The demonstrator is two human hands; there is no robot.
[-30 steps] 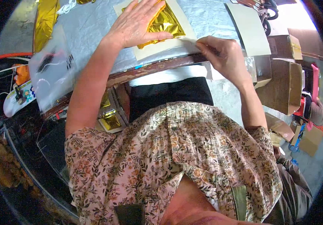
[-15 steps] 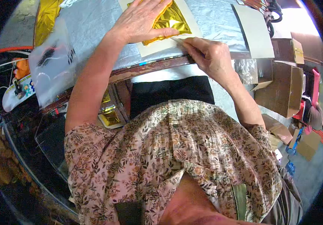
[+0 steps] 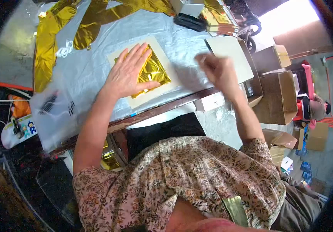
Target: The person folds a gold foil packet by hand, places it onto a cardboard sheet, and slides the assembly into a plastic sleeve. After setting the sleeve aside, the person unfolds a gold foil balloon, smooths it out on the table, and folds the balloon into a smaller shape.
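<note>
A shiny gold foil sheet [image 3: 156,73], folded roughly square, lies on a pale card [image 3: 137,101] on the table. Pressed flat over its left part is my left hand [image 3: 127,73], fingers stretched out and thumb spread along the lower edge. My right hand [image 3: 218,69] is raised to the right of the card, apart from it and blurred by motion. Its fingers are curled together in a pinch; a small pale spot shows at the fingertips, too smeared to name.
Long gold foil pieces [image 3: 96,23] lie at the table's back and left. A black roll-like object [image 3: 190,22], a white box [image 3: 188,7] and a larger pale card [image 3: 230,58] are at the right. Cardboard boxes [image 3: 269,98] stand beyond; a person [image 3: 316,106] is farther right.
My right hand has left the card's lower edge and lifted away to the right. My left hand stays flat on the foil. The whole view has shifted, showing more of the table's back.
</note>
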